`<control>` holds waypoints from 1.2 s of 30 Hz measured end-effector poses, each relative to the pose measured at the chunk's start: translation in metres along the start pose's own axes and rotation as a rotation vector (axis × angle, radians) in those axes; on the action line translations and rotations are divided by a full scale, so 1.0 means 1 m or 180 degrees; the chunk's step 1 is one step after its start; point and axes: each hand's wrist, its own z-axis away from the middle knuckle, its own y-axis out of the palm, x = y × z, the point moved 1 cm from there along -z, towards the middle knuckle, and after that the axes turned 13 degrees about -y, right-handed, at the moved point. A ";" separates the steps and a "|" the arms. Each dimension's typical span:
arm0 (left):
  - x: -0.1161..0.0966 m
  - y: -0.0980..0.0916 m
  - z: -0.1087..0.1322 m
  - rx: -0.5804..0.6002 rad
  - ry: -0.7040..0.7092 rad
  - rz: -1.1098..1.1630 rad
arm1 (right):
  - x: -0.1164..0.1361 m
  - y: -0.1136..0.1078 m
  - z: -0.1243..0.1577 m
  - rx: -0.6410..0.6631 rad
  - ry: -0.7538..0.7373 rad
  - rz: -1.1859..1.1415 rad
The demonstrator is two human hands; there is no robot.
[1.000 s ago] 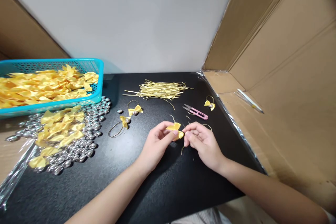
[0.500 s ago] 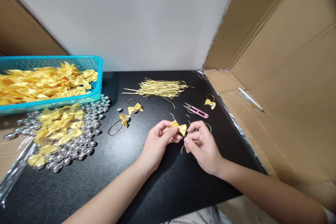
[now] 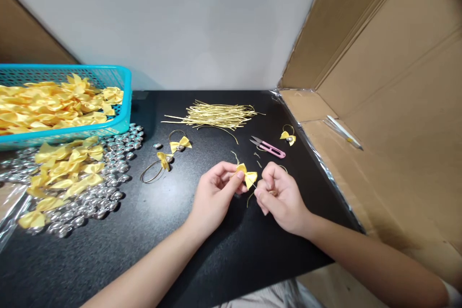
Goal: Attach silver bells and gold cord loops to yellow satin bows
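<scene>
My left hand (image 3: 220, 185) pinches a yellow ribbon bow (image 3: 249, 176) between thumb and fingers above the black table. Thin gold cord shows above the bow and also hangs below it. Just right of the bow, my right hand (image 3: 277, 192) is closed, thumb against the curled fingers, with a short line of gold cord (image 3: 254, 185) running from the bow into the pinch. Beyond the right hand lie pink thread snips (image 3: 271, 149). Small cord scraps (image 3: 257, 155) are scattered between the snips and the bow. Whether a bead sits behind the bow is hidden.
A turquoise basket (image 3: 127, 101) of yellow bows stands at the left, silver beads (image 3: 94, 207) and loose bows (image 3: 72, 168) before it. Gold cords (image 3: 220, 115) lie at the back. Finished-looking bow loops (image 3: 180, 144) rest left and one more bow loop (image 3: 288, 138) right. Cardboard walls the right side.
My right hand has drawn slightly right, away from the bow, its fingers curling tighter, and the cord between them now shows straight. The camera view has shifted a little.
</scene>
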 end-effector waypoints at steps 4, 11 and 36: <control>0.001 0.000 0.000 0.0007 0.0003 -0.0017 | 0.001 0.000 -0.001 -0.0024 0.0023 0.0040; 0.002 0.001 0.001 0.0013 0.0039 0.0003 | 0.003 0.001 -0.003 -0.0020 0.0047 0.0040; -0.001 0.003 0.004 -0.0161 0.0109 -0.0148 | 0.003 0.000 -0.002 -0.0031 0.0060 -0.0115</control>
